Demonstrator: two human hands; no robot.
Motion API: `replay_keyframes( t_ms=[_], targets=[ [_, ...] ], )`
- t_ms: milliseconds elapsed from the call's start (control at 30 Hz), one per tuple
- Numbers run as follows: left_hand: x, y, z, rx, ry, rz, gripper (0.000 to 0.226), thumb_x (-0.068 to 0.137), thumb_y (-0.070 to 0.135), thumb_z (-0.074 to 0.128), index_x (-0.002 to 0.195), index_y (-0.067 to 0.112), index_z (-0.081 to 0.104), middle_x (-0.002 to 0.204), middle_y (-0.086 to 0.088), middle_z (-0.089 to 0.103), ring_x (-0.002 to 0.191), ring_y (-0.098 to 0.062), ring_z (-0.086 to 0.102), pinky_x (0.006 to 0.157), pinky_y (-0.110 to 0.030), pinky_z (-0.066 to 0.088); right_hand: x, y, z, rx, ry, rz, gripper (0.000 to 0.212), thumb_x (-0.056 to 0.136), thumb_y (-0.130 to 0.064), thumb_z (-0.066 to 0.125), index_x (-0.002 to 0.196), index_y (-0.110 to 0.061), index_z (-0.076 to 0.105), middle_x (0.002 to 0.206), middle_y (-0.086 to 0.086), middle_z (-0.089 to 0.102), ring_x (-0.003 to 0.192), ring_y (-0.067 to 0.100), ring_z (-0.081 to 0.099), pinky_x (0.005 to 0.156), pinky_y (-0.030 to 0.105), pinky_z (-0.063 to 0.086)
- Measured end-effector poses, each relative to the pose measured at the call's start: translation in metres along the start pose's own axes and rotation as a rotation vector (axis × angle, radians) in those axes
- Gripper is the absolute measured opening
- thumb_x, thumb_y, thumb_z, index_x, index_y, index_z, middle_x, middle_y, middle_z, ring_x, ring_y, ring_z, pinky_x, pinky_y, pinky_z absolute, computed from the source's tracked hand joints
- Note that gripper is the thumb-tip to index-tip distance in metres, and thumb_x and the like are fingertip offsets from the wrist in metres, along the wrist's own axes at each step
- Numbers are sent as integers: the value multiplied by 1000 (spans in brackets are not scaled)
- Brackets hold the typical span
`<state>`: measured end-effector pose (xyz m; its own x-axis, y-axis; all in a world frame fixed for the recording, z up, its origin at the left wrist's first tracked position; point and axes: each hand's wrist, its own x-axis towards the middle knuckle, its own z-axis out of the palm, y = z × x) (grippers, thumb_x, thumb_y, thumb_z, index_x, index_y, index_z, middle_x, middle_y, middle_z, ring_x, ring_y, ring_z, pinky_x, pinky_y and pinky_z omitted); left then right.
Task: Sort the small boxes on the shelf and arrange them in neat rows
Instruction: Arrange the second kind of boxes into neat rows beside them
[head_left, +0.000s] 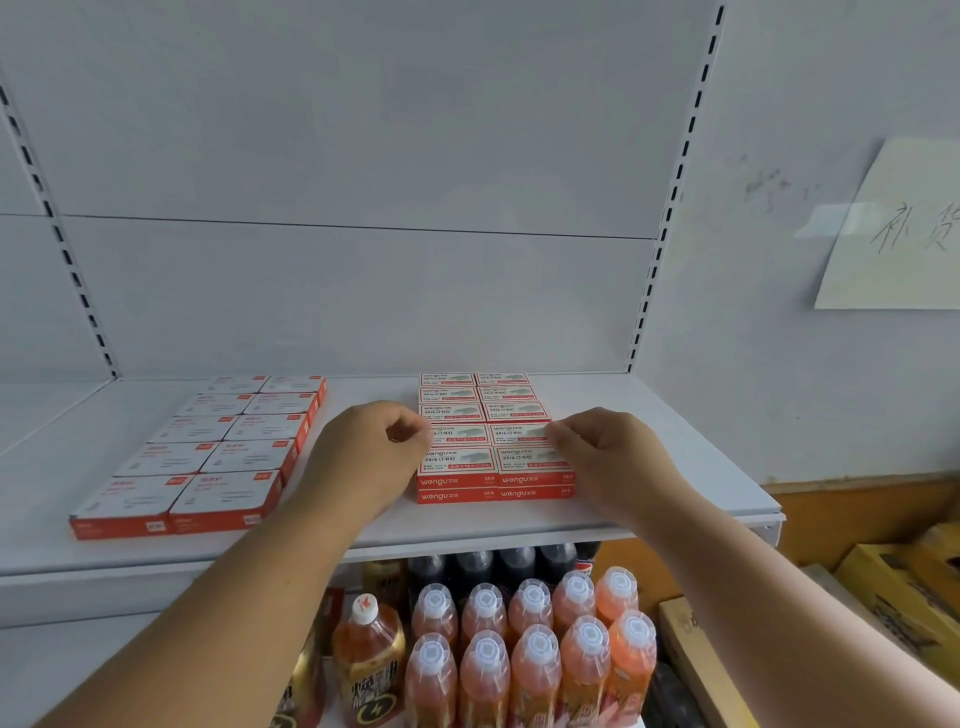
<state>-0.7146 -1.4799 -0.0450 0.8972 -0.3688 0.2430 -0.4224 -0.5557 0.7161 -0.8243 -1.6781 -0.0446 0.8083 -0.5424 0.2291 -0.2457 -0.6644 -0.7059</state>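
Note:
On the white shelf a block of small red-and-white staple boxes lies in two columns, stacked two high at the front. My left hand rests against the block's left side, fingers curled. My right hand touches its right side, fingertips on the second box from the front. Neither hand lifts a box. To the left lies a second group of larger white-topped boxes with orange sides, also in two columns.
Slotted shelf uprights frame a white back panel. Below the shelf stand orange drink bottles, dark bottles and a brown-gold bottle. Yellow cardboard cartons sit at the right, and a handwritten paper note hangs on the wall.

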Motion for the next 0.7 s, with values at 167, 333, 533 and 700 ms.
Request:
replay_keyframes(
  t_ms=[167,333,533,700],
  targets=[
    [3,-1,0,-4,-15,-2,13,93,29,64,104,24,69,105,7,70,89,-9,65,67,-17,50,1,1,1,-24,8,-19,22,95,-38,55,94,-26,72,94,-8,68,81,7,62,66,20,46],
    [-2,-1,0,57,7,132,23,96,35,58,118,29,62,124,13,56,105,-5,53,77,-19,50,-4,6,-1,-102,0,-195,31,88,-46,62,114,-30,68,118,-18,54,93,-2,55,82,17,47],
    [-13,-3,1,332,-165,458,59,83,54,66,139,41,50,142,24,45,130,0,34,108,-23,26,-7,11,-14,-266,-156,-424,42,78,-34,78,118,-35,68,129,-19,56,108,-8,46,90,-2,26],
    [-9,-1,3,360,-129,508,55,83,51,69,135,38,56,136,20,53,125,-2,42,107,-23,31,-6,14,-10,-254,-124,-468,37,78,-28,79,114,-29,72,121,-17,63,105,-10,47,87,-7,22]
  ],
)
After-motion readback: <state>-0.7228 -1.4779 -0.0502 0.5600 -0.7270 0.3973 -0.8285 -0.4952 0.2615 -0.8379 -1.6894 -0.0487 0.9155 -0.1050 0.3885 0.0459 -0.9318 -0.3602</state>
